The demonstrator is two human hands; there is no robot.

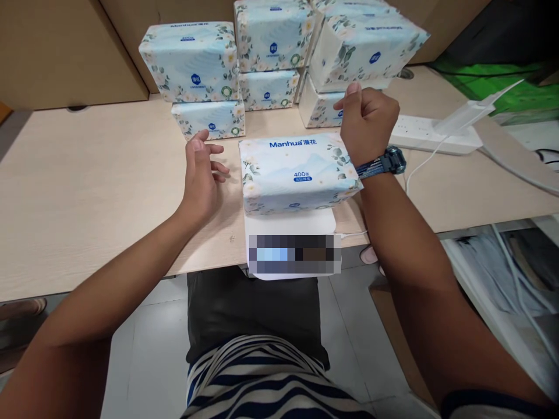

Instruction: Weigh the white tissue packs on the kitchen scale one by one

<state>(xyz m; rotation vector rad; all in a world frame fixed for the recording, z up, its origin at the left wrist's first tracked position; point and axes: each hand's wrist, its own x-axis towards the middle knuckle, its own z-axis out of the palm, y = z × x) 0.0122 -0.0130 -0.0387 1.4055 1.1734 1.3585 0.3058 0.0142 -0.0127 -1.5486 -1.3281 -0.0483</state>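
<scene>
A tissue pack printed with flowers and blue lettering lies on a white flat device, whose front panel is blurred out. Left of the pack, my left hand hovers apart from it with loosely bent, separated fingers and nothing in them. My right hand, with a dark watch on its wrist, is beyond the pack's right end and in front of the rear stack. Its thumb and one fingertip stand apart; the other fingers are hidden, and nothing shows in its grasp.
More tissue packs stand two high at the back, in a left stack, a middle stack and a right stack. Cardboard boxes rise behind. A white power strip with a plug and cables lies on the wooden table.
</scene>
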